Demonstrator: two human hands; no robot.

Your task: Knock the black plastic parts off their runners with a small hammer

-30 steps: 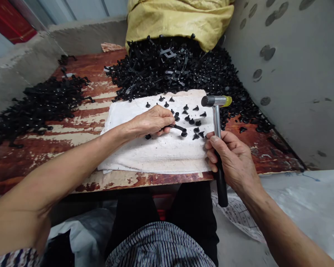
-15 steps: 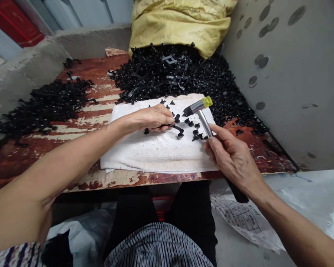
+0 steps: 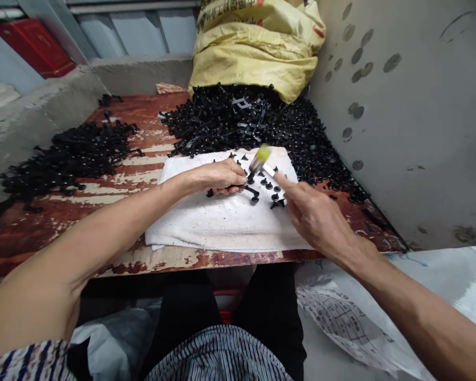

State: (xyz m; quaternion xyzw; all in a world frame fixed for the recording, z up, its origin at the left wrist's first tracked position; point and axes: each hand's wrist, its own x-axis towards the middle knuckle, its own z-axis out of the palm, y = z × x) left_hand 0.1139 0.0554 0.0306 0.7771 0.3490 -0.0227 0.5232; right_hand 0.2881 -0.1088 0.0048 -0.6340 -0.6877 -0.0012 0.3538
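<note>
My left hand (image 3: 224, 176) is closed on a black plastic arm piece (image 3: 250, 190) with round ends, held low over a folded white towel (image 3: 206, 225). In my right hand (image 3: 315, 211) is a small mallet (image 3: 262, 161) with a yellow-green face and a metal shank. The mallet's head is blurred by motion. Its dark face is down close to the round part beside my left fingertips; I cannot tell whether they touch. Several small black round caps (image 3: 266, 183) lie on the towel between my hands.
Behind the towel, a large heap of black parts (image 3: 230, 119) spills from a yellow woven sack (image 3: 254, 58). Another pile of black assembled pieces (image 3: 69, 156) lies at left on the worn red-brown table (image 3: 135, 259). A grey panel (image 3: 412, 132) rises at right.
My right hand has swung the mallet leftward and down toward the piece in my left hand. The left hand keeps its hold. The whole view has shifted slightly.
</note>
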